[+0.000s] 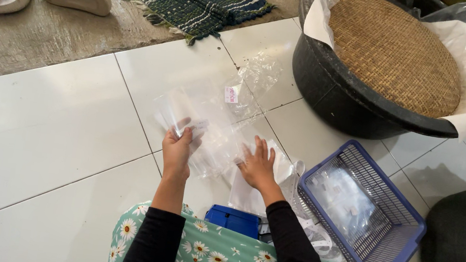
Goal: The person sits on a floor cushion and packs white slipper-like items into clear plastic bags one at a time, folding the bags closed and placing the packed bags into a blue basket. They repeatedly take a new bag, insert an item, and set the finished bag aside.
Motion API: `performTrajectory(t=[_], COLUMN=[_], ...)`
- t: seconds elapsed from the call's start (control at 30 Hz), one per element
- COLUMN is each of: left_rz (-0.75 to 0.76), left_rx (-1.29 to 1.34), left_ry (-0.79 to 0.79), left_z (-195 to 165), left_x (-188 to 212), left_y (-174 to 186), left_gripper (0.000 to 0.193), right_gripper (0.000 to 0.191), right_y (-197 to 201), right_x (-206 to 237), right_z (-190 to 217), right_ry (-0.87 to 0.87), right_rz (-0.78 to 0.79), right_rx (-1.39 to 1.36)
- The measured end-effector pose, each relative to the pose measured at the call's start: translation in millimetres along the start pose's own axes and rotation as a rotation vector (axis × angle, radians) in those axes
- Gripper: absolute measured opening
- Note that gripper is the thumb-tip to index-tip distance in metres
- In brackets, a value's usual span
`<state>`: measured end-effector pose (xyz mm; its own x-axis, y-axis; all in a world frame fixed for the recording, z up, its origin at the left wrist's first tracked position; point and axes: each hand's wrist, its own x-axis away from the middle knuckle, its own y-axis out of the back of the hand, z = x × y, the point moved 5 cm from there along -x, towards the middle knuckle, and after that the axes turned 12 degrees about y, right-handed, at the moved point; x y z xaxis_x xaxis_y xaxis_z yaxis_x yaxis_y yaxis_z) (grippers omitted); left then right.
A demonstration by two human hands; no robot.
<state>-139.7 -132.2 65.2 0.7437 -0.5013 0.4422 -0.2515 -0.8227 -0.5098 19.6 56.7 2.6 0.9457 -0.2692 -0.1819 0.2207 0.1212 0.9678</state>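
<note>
Left hand point(176, 150) grip pinched on thin clear plastic bags point(210, 118) over glossy white floor tiles point(49, 122), right hand point(257, 165) flat, fingers spread on crinkled bag pile, ribbed blue plastic basket point(366, 209) just right, round woven lid point(395, 53) atop black tub point(342, 98) beyond.

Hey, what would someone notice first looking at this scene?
Probably the two hands at centre: the left hand lifts a clear plastic bag off the white tiled floor while the right hand presses flat beside it. Next, the big black tub with a woven lid, upper right, and the purple basket below it.
</note>
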Motion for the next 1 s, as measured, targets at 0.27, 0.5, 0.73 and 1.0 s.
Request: performTrajectory(t=[0.27, 0.5, 0.73, 1.0], left_rz=[0.019, 0.065, 0.088, 0.172], left_rx=[-0.021, -0.059, -0.117, -0.148], left_ry=[0.018, -0.002, 0.018, 0.082], left_z=[1.3, 8.2, 17.2, 33.6], left_x=[3.8, 10.0, 13.7, 14.3], left_y=[-6.2, -11.8, -19.9, -31.6], left_gripper=[0.033, 0.032, 0.03, 0.03], right_gripper=[0.026, 0.032, 0.033, 0.019], right_y=[16.1, -0.9, -7.7, 17.7], right_x=[88.5, 148.6, 128.9, 115.4], right_z=[-8.1, 5.6, 11.2, -1.3], right_ry=[-0.118, -0.165, -0.102, -0.18], right_rz=[0.327, 0.711, 0.603, 0.118], right_rx=[-0.822, -0.401, -0.39, -0.766])
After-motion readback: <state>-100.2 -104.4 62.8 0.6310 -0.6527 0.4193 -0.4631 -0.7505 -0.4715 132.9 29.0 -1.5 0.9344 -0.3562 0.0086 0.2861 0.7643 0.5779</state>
